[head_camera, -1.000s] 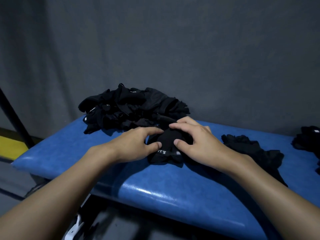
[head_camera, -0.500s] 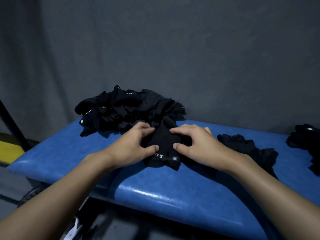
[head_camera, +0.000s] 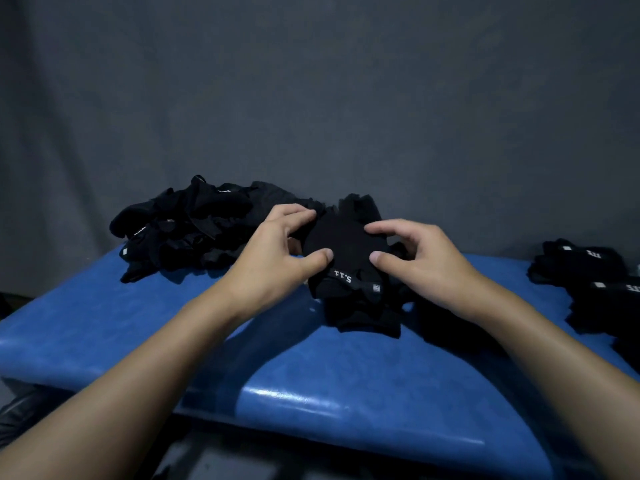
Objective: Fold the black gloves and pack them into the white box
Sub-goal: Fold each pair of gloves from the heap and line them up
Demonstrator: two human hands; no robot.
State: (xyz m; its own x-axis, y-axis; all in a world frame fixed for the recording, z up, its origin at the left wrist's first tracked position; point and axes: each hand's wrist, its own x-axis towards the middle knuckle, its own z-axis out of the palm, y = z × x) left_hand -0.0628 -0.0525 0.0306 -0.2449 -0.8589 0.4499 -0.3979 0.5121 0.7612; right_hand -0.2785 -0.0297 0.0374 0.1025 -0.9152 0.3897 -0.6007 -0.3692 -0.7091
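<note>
Left hand (head_camera: 277, 251) and right hand (head_camera: 415, 258) pinch a soft, crumpled black glove (head_camera: 343, 244) over the glossy blue bench (head_camera: 138, 323); its far end has risen since.

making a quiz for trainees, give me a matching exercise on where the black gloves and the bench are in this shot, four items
Things:
1. loose glove pile
2. lettered glove
3. glove stack
4. bench

Places:
a. held between left hand and right hand
b. right edge of the view
c. blue, under everything
d. far left of the bench top

Pairs: 1-d, 2-a, 3-b, 4-c
</note>
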